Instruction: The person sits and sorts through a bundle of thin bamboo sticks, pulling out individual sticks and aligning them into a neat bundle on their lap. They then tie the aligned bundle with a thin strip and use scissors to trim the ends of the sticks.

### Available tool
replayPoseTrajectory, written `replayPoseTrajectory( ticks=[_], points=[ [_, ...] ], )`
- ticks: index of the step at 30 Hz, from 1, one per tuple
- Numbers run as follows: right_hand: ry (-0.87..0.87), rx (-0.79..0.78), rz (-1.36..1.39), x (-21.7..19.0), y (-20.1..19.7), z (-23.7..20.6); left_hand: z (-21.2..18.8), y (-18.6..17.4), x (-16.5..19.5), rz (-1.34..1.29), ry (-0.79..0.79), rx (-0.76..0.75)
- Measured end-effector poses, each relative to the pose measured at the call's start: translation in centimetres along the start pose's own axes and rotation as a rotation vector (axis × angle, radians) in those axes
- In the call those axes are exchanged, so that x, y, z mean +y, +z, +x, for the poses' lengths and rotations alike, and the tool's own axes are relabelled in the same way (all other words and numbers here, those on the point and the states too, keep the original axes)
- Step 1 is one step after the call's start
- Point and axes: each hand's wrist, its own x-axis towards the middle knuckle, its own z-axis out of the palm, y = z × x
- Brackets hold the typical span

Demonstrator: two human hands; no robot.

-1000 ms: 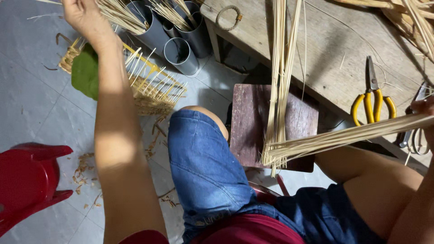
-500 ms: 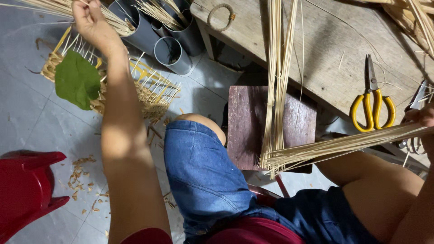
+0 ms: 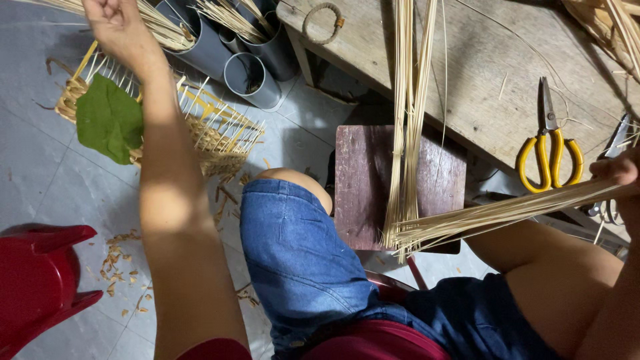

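Strips (image 3: pixel 507 213) pinched in the right hand (image 3: pixel 617 172) fan loose over the stool (image 3: pixel 360 193) and could slip; left hand (image 3: pixel 117 23), well apart, grips strips from a grey tube (image 3: pixel 200 47)

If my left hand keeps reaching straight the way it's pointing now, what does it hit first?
Probably the bundle of pale thin reed strips standing in the grey plastic tubes; the left hand is already at them, though depth is unclear.

pale straw strips (image 3: pixel 480 217), yellow-handled scissors (image 3: pixel 551 150), a green leaf (image 3: pixel 109 120) on the tan woven basket (image 3: pixel 213 130), grey tubes (image 3: pixel 250 80), a red stool (image 3: pixel 37 280), blue denim shorts (image 3: pixel 300 253).
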Motion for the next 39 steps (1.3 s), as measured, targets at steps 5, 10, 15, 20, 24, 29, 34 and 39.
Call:
replayPoseTrajectory(
  ticks=[5, 10, 15, 20, 24, 29, 34, 39],
  points=[
    [-0.019, -0.049, 0.010, -0.9, 0.5, 0.1, -0.6, -1.9, 1.1, 0.286, -0.069, 0.043],
    [-0.037, -0.161, 0.060, -2.7, 2.2, 0.0, -3.2, -1.5, 8.3, 0.356, 0.140, -0.016],
    [-0.015, -0.149, 0.216, -3.6, 7.5, 0.7, -8.8, 3.0, 19.4, 0.447, 0.235, -0.185],
    [-0.050, -0.033, 0.051, -4.8, 15.2, 1.0, -12.0, 12.3, 23.7, 0.074, -0.113, -0.783],
    [-0.161, 0.073, -0.182, -4.7, 20.6, 0.8, -17.5, 19.8, 21.2, 0.330, -0.321, -1.256],
    [-0.168, 0.129, -0.364, -2.8, 25.3, 1.3, -22.6, 22.7, 15.5, 0.716, -0.611, -1.471],
    [-0.123, 0.092, -0.329, -1.6, 27.0, 1.7, -25.3, 24.5, 10.9, 0.609, -0.806, -1.267],
    [-0.125, 0.082, -0.350, -1.4, 27.2, 1.5, -26.8, 25.3, 9.8, 0.585, -0.930, -1.086]
  ],
)
